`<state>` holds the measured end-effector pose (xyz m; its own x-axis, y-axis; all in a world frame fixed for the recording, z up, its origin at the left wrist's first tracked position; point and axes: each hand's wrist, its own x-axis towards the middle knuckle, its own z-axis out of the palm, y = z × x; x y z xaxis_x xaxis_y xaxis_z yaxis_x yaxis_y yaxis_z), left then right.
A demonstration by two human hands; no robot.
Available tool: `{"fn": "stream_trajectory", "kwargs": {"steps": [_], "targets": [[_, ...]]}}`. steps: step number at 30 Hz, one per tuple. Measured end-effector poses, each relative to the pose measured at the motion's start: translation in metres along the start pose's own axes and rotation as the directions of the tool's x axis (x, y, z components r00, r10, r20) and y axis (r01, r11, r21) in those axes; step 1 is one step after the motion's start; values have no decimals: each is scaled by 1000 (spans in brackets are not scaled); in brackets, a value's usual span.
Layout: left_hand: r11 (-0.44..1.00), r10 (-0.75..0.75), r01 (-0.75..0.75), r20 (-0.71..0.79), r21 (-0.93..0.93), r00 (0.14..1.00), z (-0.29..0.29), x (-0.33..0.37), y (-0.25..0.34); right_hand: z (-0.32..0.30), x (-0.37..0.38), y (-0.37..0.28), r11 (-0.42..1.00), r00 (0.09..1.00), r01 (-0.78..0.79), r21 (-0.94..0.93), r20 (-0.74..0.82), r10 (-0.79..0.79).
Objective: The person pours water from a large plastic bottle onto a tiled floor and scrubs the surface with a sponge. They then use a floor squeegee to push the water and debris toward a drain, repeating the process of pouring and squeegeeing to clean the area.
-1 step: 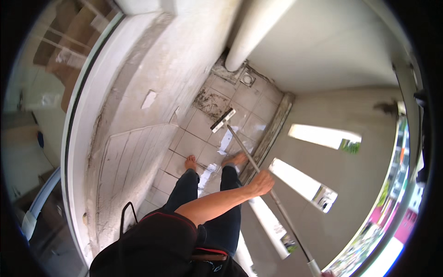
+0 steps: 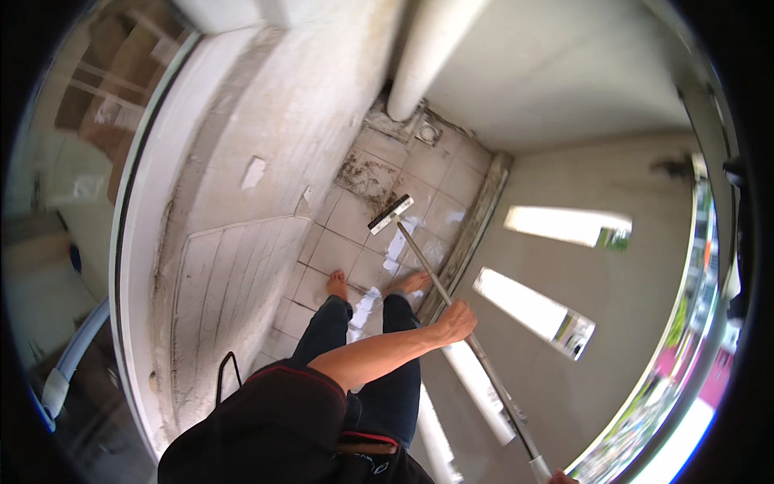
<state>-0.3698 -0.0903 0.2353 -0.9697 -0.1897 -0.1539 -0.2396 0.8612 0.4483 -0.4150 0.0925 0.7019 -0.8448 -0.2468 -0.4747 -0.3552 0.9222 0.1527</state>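
Observation:
My left hand (image 2: pixel 457 321) is closed around the middle of the pole of a long-handled floor brush (image 2: pixel 423 260). The wide brush head (image 2: pixel 391 214), white with a dark strip, rests on the tiles ahead of my bare feet. Only a sliver of my right hand (image 2: pixel 562 478) shows at the bottom edge, against the pale grip at the pole's upper end. White wet-looking streaks (image 2: pixel 364 309) lie on the tiles between my feet and near the brush head. Beyond the head is a patch of dark grime (image 2: pixel 368 176).
A floor drain (image 2: pixel 427 131) and a thick white pipe (image 2: pixel 431 60) stand in the far corner. On the left is a stained, peeling wall (image 2: pixel 266 145) beside a glass door. To the right, a low ledge (image 2: pixel 484 218) runs along a parapet with slots (image 2: pixel 536 310).
The view has shifted slightly. Against the tiles, the brush head seems a little closer to me. Both hands stay at the same places on the pole.

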Motion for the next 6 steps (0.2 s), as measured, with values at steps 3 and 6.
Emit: {"fn": "stream_trajectory", "kwargs": {"steps": [3,6], "targets": [[964,266,-260,222,-58,938,36,-52,66,74,-57,37,975,918,146,-167,390,-71],[918,382,-398,291,-7,877,61,-112,124,129,-116,51,951,734,-137,-276,617,285]]}}
